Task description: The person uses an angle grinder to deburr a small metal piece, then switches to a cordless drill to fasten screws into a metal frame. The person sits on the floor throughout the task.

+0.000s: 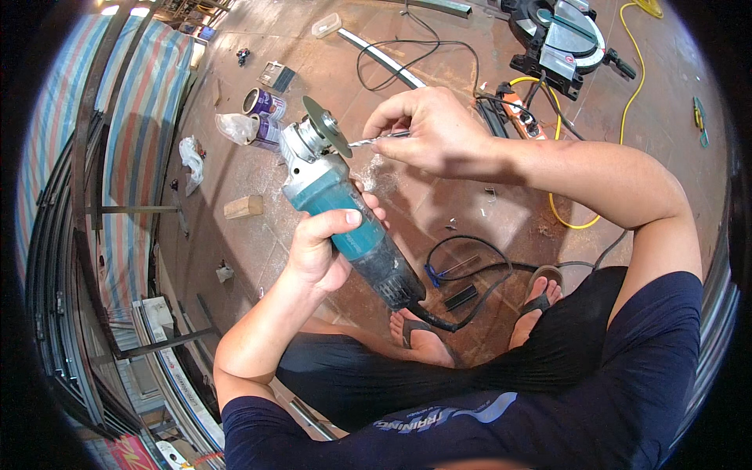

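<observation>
My left hand (323, 244) is wrapped round the teal body of an angle grinder (345, 222), its metal head tilted up and away from me. On that head sits a thin grey-green disc (325, 127), seen nearly edge-on. Between the fingertips of my right hand (427, 129) is a drill bit (368, 142), its fluted tip pointing left at the disc's lower edge. Whether tip and disc touch, I cannot tell. The grinder's black cord (470, 313) leaves its rear end and loops over the floor by my feet.
A miter saw (558, 39) stands at the far right, near an orange power strip (521, 116) and a yellow cable (641, 70). Purple cans (266, 106) and a wood block (244, 207) lie left of the grinder. Between my feet are a blue-handled tool (433, 275) and a black piece (460, 298).
</observation>
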`<move>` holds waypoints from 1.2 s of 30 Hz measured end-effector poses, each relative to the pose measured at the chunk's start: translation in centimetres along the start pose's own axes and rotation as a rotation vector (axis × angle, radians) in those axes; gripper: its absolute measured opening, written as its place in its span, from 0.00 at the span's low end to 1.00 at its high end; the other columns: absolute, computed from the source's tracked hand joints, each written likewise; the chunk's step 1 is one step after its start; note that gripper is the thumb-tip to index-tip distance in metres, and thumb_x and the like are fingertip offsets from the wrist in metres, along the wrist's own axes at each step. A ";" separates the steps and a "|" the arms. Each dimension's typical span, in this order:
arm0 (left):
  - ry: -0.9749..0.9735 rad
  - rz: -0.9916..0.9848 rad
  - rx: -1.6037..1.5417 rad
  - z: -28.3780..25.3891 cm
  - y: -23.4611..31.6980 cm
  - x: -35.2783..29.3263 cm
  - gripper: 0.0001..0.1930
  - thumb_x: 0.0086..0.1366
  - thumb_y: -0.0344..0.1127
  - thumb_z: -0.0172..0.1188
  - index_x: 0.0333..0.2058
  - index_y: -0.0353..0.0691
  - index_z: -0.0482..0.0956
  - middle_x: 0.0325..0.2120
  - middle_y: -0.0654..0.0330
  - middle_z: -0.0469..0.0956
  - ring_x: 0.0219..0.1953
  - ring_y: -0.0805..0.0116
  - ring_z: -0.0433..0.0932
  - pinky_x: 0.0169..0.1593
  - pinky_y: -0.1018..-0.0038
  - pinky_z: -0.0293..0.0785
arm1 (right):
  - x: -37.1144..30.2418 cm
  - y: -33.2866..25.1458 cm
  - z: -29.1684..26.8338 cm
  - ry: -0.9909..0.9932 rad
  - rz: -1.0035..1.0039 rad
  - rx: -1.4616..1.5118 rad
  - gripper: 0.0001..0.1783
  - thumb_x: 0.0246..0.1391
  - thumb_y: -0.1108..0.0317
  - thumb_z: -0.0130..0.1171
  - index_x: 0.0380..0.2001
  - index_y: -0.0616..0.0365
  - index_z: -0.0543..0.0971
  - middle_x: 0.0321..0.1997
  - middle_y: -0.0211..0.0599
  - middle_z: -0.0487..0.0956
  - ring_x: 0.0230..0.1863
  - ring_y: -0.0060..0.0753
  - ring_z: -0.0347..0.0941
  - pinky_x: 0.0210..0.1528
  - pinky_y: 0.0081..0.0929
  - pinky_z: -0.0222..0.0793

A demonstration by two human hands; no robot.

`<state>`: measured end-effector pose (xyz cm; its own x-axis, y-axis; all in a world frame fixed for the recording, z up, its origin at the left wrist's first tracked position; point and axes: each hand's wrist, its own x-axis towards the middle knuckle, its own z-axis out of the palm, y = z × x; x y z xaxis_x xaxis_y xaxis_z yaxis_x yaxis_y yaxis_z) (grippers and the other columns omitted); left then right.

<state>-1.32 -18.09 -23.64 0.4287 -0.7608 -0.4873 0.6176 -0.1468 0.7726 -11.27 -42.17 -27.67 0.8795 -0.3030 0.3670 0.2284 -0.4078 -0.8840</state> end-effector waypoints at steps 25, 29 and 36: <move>-0.003 -0.031 0.007 -0.4 0.1 -0.2 0.27 0.56 0.28 0.69 0.56 0.38 0.75 0.45 0.53 0.84 0.50 0.51 0.86 0.61 0.48 0.83 | -0.2 0.5 0.4 -0.031 -0.019 0.036 0.11 0.59 0.68 0.69 0.42 0.61 0.89 0.34 0.36 0.89 0.36 0.21 0.83 0.40 0.26 0.79; -0.002 -0.035 0.004 -0.5 0.1 -0.2 0.27 0.56 0.28 0.69 0.56 0.38 0.75 0.45 0.52 0.84 0.50 0.51 0.86 0.60 0.48 0.83 | 0.0 0.8 0.6 -0.014 -0.022 0.025 0.11 0.59 0.68 0.69 0.42 0.61 0.89 0.34 0.35 0.89 0.35 0.21 0.82 0.40 0.25 0.79; -0.004 -0.042 0.000 -0.7 0.0 -0.2 0.28 0.56 0.28 0.69 0.57 0.38 0.74 0.45 0.52 0.84 0.50 0.50 0.86 0.60 0.47 0.84 | -0.1 1.2 0.9 -0.024 0.013 0.080 0.09 0.59 0.70 0.69 0.41 0.62 0.89 0.32 0.32 0.87 0.35 0.18 0.80 0.40 0.23 0.78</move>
<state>-0.92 -17.49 -23.83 0.3998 -0.7567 -0.5172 0.6346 -0.1785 0.7519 -10.72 -41.84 -29.03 0.8923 -0.2866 0.3487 0.2484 -0.3333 -0.9095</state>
